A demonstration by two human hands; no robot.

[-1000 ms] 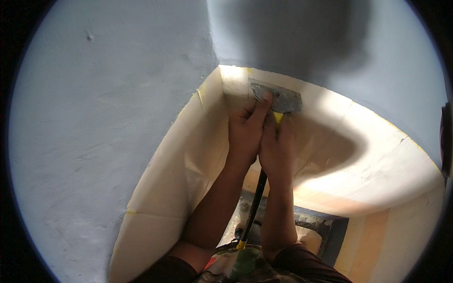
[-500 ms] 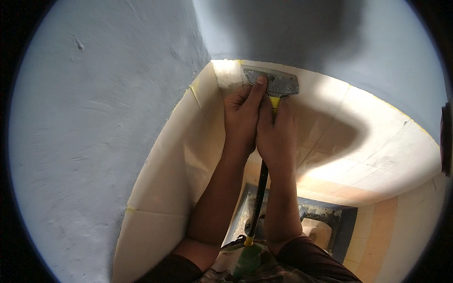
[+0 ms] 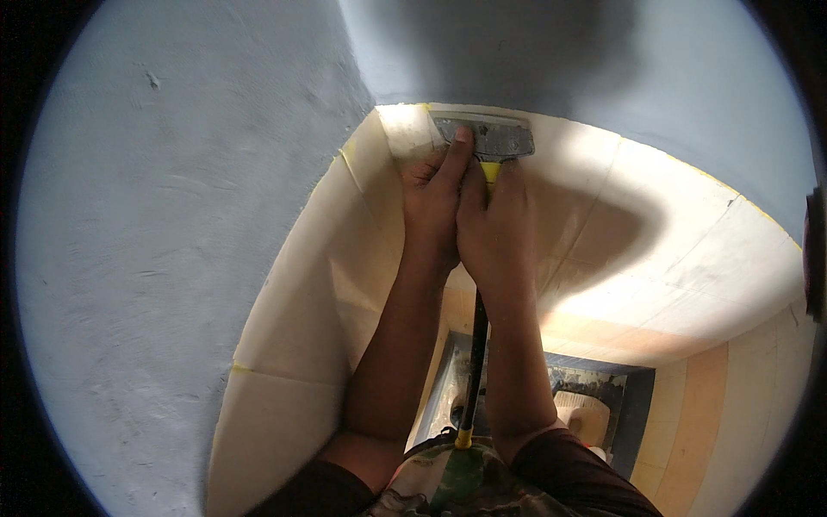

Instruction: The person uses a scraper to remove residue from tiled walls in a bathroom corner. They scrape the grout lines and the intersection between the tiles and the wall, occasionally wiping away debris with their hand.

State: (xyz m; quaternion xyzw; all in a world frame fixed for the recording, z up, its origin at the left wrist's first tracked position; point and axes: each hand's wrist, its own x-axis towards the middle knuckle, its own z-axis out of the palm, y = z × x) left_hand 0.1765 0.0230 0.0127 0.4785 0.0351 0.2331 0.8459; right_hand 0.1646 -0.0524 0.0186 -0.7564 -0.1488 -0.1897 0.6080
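A long-handled scraper with a wide grey head (image 3: 495, 140), a yellow collar and a black shaft (image 3: 480, 345) lies against the cream wall tiles (image 3: 586, 172). Its blade edge sits near the top border of the tiling, close to the corner. My left hand (image 3: 431, 207) is closed at the left end of the head, thumb pressed on its face. Beside it, touching, my right hand (image 3: 500, 224) wraps round the handle just below the yellow collar. The shaft runs down between my forearms to a yellow-capped end at my body.
Grey plastered wall (image 3: 172, 215) fills the left, with another grey wall (image 3: 491, 52) above the tiles. Yellow edging (image 3: 706, 179) follows the tile border. Below are a dark-framed floor area (image 3: 642, 405) and a pale ribbed object (image 3: 581, 418). An orange tile band (image 3: 693, 414) runs at right.
Both hands and the scraper head appear slightly farther left and up in the picture, along with the tiles and corner. The grip on the scraper is the same.
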